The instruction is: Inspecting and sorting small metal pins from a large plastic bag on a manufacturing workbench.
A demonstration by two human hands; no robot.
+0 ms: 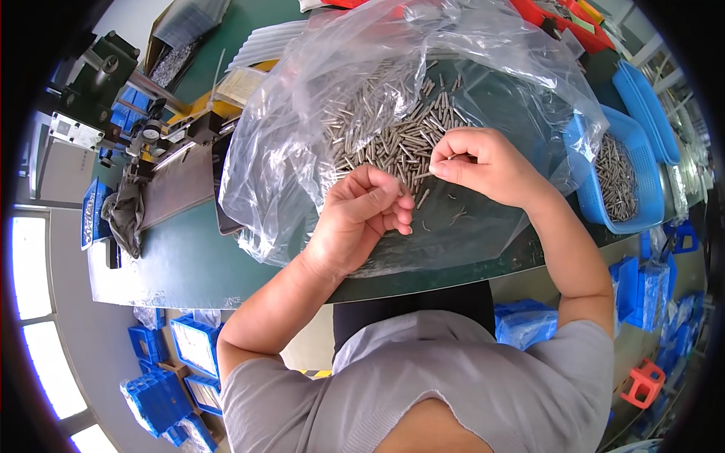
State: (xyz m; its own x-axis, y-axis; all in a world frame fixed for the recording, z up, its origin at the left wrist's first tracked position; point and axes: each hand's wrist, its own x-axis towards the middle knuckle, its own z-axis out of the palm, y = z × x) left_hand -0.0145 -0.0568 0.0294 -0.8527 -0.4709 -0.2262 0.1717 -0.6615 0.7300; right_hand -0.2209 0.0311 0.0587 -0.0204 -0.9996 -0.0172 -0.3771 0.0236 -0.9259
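Note:
Many small metal pins (396,140) lie heaped on a large clear plastic bag (264,166) spread over the green table. At the right edge of the heap, my right hand (483,164) pinches one metal pin (424,175) between thumb and forefinger, its end pointing left. My left hand (359,211) is just to the left, fingers curled, thumb and forefinger pressed together. What sits between those fingertips, if anything, is too small to make out. A loose pin (423,198) lies below and between the hands, with a few thin shavings (458,217) beside it.
On the right, a blue basket (654,170) holds more pins, with a blue lid or tray (642,106) behind it. A metal fixture with a dial gauge (151,132) stands left. Red trays (574,23) lie at the back. Blue crates (162,396) sit below the table.

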